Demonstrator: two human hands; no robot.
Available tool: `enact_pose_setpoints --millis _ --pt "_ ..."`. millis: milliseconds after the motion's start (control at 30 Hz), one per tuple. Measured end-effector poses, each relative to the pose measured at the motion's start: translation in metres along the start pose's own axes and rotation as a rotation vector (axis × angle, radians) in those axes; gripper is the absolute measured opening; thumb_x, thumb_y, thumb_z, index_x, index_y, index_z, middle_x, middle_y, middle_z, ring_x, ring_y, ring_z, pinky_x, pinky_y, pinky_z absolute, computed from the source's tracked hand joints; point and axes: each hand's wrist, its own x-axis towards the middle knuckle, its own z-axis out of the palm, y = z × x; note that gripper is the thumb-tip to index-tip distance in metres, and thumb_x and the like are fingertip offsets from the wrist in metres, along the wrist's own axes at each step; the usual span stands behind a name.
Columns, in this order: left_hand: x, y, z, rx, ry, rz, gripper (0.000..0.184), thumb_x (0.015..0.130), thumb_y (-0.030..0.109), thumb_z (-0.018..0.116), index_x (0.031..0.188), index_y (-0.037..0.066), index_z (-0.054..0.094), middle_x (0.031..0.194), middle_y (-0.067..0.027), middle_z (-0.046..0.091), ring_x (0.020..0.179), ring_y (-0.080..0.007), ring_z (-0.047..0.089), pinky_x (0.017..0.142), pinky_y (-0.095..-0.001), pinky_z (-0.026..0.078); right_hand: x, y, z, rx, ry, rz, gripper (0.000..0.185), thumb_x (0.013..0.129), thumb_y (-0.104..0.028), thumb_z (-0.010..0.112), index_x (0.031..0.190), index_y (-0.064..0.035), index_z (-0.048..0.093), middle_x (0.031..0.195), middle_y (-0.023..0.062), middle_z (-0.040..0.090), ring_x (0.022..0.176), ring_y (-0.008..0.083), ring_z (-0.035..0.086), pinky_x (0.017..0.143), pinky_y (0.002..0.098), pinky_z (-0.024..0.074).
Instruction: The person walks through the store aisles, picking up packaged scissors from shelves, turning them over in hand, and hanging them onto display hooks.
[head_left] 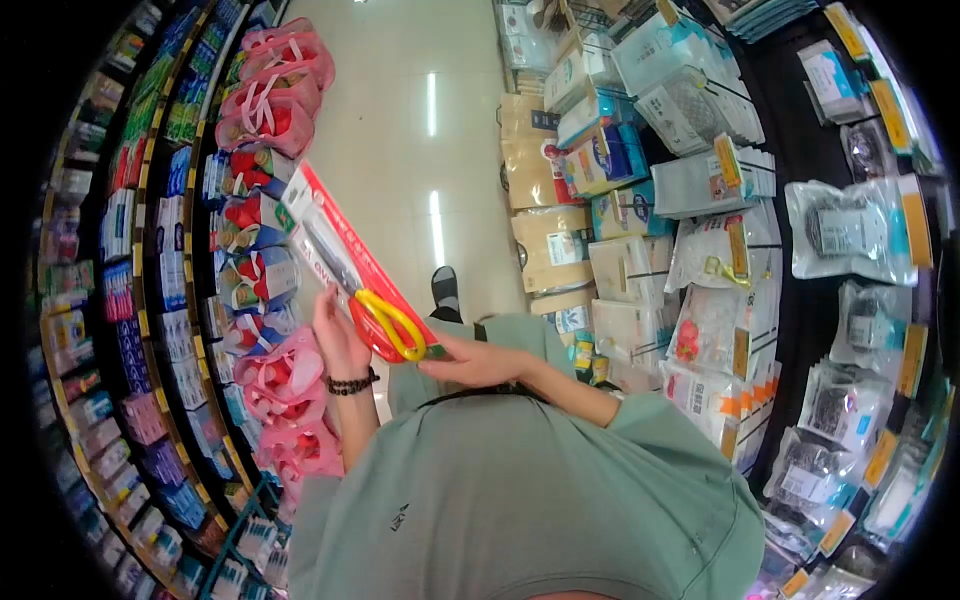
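A pair of scissors point(385, 328) with red and yellow handles is sealed in a long red and white blister card pack. The pack tilts, its blade end up to the left and its handle end down near my waist. My left hand point(341, 338), with a dark beaded bracelet on the wrist, grips the pack's left edge beside the handles. At the lower right end, my right hand point(472, 362) is closed around the pack's corner. Some of the fingers of both hands are hidden behind the card.
Pink bags point(283, 380) and toothbrush-like packs point(122, 300) line the left shelves. Hanging packs of bags and cloths point(700, 255) fill the right racks, with pouches point(850, 232) farther right. A tiled aisle floor point(390, 130) runs ahead; my shoe point(445, 290) shows below.
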Motion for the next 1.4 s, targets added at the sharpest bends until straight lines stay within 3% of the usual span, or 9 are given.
enact_pose_setpoints --millis 333,433,467,533,833,1000,1233,1267,1400 --pt "0.139 0.014 0.108 0.063 -0.042 -0.104 0.016 0.092 0.019 0.054 0.103 0.007 0.058 0.103 -0.0035 0.063 0.098 -0.0187 0.06 0.09 -0.0351 0.048 0.075 -0.083 -0.142 -0.087 0.058 -0.143 0.064 0.098 -0.011 0.046 0.151 -0.0034 0.012 0.136 0.0073 0.043 0.118 0.0114 0.041 0.099 0.0261 0.0354" --pt "0.185 0.018 0.149 0.111 -0.002 -0.083 0.016 0.092 0.018 0.054 0.102 0.007 0.059 0.102 -0.0043 0.064 0.097 -0.0188 0.061 0.09 -0.0355 0.048 0.105 -0.091 -0.191 0.149 0.056 -0.113 0.064 0.098 -0.011 0.047 0.151 -0.0037 0.012 0.137 0.0093 0.044 0.122 0.0125 0.041 0.101 0.027 0.0352" --pt "0.212 0.018 0.146 0.099 -0.085 -0.096 0.029 0.092 0.018 0.053 0.117 0.003 0.053 0.108 -0.0071 0.063 0.101 -0.0197 0.06 0.092 -0.0353 0.047 0.116 -0.094 -0.21 0.14 0.061 -0.128 0.064 0.097 -0.011 0.048 0.151 -0.0043 0.013 0.137 0.0095 0.044 0.122 0.0126 0.041 0.101 0.0277 0.0361" --pt "0.252 0.022 0.18 0.126 -0.076 -0.058 0.028 0.092 0.018 0.053 0.116 0.003 0.054 0.107 -0.0067 0.064 0.101 -0.0194 0.06 0.092 -0.0352 0.047 0.139 -0.109 -0.255 0.107 0.068 -0.16 0.065 0.097 -0.012 0.05 0.151 -0.0053 0.014 0.139 0.0098 0.043 0.123 0.0129 0.041 0.1 0.0289 0.0381" --pt "0.43 0.021 0.373 0.116 -0.072 0.016 0.033 0.09 0.019 0.054 0.119 0.003 0.053 0.116 -0.0061 0.061 0.106 -0.0187 0.057 0.096 -0.0346 0.043 0.226 -0.238 -0.462 -0.04 0.46 -0.252 0.042 0.093 -0.013 0.058 0.132 -0.0007 0.048 0.113 0.0068 0.063 0.105 0.0117 0.055 0.091 0.03 0.0453" --pt "0.491 0.01 0.429 0.038 -0.028 0.036 0.035 0.09 0.02 0.053 0.12 0.003 0.052 0.118 -0.0075 0.061 0.107 -0.0196 0.057 0.097 -0.0351 0.043 0.254 -0.281 -0.535 0.049 0.509 -0.247 0.038 0.091 -0.014 0.062 0.123 0.0029 0.054 0.107 0.006 0.065 0.097 0.009 0.056 0.087 0.0268 0.0465" --pt "0.578 0.01 0.466 -0.011 0.059 0.016 0.028 0.091 0.026 0.052 0.111 0.006 0.053 0.109 -0.0058 0.061 0.102 -0.0209 0.058 0.094 -0.0383 0.045 0.306 -0.311 -0.615 -0.202 0.471 -0.185 0.035 0.085 -0.01 0.062 0.117 0.0031 0.057 0.091 0.0113 0.068 0.083 0.0102 0.06 0.079 0.0278 0.0486" --pt "0.594 0.011 0.468 -0.024 0.06 -0.007 0.028 0.091 0.026 0.052 0.111 0.006 0.053 0.11 -0.0056 0.061 0.102 -0.0208 0.059 0.094 -0.0381 0.045 0.318 -0.311 -0.628 -0.247 0.499 -0.221 0.032 0.081 -0.012 0.063 0.108 0.0032 0.058 0.085 0.0175 0.065 0.077 0.02 0.063 0.073 0.0319 0.0494" --pt "0.669 0.014 0.489 -0.006 0.029 0.027 0.034 0.091 0.027 0.052 0.118 0.006 0.053 0.113 -0.0051 0.062 0.104 -0.0199 0.059 0.094 -0.0367 0.044 0.364 -0.331 -0.693 -0.376 0.462 -0.074 0.029 0.08 -0.017 0.064 0.099 0.0024 0.054 0.083 0.022 0.062 0.075 0.0342 0.062 0.068 0.0377 0.0484"
